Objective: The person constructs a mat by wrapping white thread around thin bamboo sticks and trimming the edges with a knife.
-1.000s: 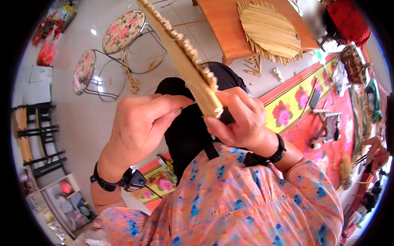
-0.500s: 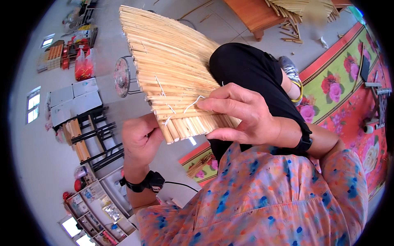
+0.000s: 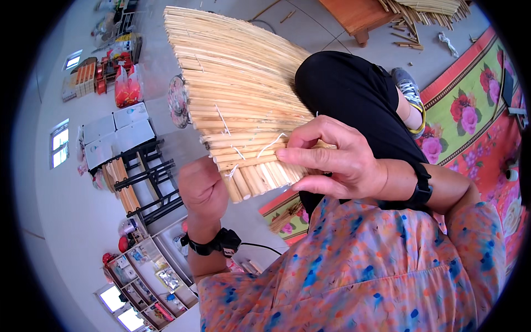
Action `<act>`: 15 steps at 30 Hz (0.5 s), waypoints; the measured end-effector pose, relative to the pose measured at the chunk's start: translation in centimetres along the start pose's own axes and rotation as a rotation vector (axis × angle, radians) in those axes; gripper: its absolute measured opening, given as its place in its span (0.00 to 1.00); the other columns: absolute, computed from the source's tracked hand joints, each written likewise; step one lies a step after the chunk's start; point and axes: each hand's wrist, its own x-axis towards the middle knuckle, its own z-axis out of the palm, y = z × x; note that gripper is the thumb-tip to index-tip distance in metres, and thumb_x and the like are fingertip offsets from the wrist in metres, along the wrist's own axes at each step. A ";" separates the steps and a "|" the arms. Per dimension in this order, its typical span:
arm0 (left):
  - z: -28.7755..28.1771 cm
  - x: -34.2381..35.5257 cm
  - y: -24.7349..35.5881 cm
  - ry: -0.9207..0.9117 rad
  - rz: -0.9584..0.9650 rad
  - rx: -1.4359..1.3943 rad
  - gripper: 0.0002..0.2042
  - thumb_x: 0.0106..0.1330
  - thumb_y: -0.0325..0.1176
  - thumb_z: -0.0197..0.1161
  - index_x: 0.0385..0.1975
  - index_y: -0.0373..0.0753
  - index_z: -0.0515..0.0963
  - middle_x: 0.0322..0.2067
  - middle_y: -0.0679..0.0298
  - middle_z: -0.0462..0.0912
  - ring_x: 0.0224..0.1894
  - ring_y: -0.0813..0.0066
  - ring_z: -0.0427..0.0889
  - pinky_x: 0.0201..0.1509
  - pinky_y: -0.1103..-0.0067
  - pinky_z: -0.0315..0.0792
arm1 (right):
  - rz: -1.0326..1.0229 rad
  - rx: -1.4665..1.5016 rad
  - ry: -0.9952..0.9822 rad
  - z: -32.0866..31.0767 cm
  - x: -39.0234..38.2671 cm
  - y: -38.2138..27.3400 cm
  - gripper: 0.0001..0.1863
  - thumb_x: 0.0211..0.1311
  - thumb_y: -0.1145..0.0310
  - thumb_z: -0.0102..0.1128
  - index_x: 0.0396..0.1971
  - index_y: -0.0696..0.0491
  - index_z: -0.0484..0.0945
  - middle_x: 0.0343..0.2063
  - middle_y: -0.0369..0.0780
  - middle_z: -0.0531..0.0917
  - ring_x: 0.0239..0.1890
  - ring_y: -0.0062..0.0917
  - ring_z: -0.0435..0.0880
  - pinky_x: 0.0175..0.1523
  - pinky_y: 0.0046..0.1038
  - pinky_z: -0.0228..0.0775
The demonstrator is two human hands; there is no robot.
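Note:
A mat of pale reed sticks (image 3: 232, 66), bound with short white strings, is held up in front of me beside my black-trousered knee (image 3: 332, 83). My right hand (image 3: 337, 160) grips its near end, with the index fingertip pressed on the sticks beside a loose loop of white string (image 3: 271, 143) and the thumb low at the edge. My left hand (image 3: 203, 191) is closed at the mat's left edge, its fingertips hidden behind the mat, so what they hold is unclear.
A wooden table (image 3: 359, 16) at the top right bears more reed mats (image 3: 426, 8); loose sticks (image 3: 406, 41) lie below. A floral mat (image 3: 464, 116) lies at right. Folded black frames (image 3: 152, 182), red bags (image 3: 127, 86) and a shelf unit (image 3: 144, 276) stand at left. A round stool (image 3: 178, 102) is partly hidden.
The reed mat, seen nearly edge-on a second ago, is turned to show its broad face. My left hand has moved behind its left edge; my right fingers now lie across the face.

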 end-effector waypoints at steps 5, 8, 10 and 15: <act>0.9 -0.3 -0.2 0.040 -0.021 -0.063 0.07 0.52 0.16 0.61 0.28 0.33 0.82 0.21 0.58 0.80 0.20 0.62 0.79 0.24 0.77 0.70 | -0.010 0.036 -0.019 -0.2 0.1 0.1 0.25 0.50 0.67 0.72 0.50 0.53 0.81 0.37 0.38 0.76 0.34 0.26 0.76 0.37 0.24 0.74; 1.2 -0.1 -0.4 0.034 -0.025 -0.137 0.07 0.54 0.17 0.61 0.30 0.33 0.82 0.22 0.57 0.81 0.22 0.62 0.81 0.26 0.77 0.72 | -0.018 0.026 -0.024 -0.2 0.1 0.3 0.25 0.50 0.67 0.72 0.51 0.53 0.81 0.37 0.38 0.76 0.34 0.26 0.76 0.37 0.24 0.74; 1.1 0.1 -0.3 0.011 -0.023 -0.131 0.07 0.54 0.18 0.61 0.31 0.34 0.82 0.23 0.56 0.82 0.22 0.62 0.81 0.26 0.77 0.72 | -0.019 0.025 -0.033 -0.2 0.2 0.4 0.25 0.49 0.67 0.72 0.51 0.53 0.81 0.37 0.38 0.77 0.34 0.26 0.76 0.37 0.24 0.74; 0.9 0.6 0.8 -0.062 -0.034 0.048 0.07 0.55 0.19 0.61 0.32 0.35 0.83 0.23 0.56 0.82 0.22 0.62 0.82 0.26 0.77 0.72 | -0.041 0.008 -0.030 -0.1 0.3 0.6 0.26 0.49 0.67 0.72 0.51 0.53 0.80 0.38 0.39 0.78 0.34 0.28 0.77 0.38 0.26 0.74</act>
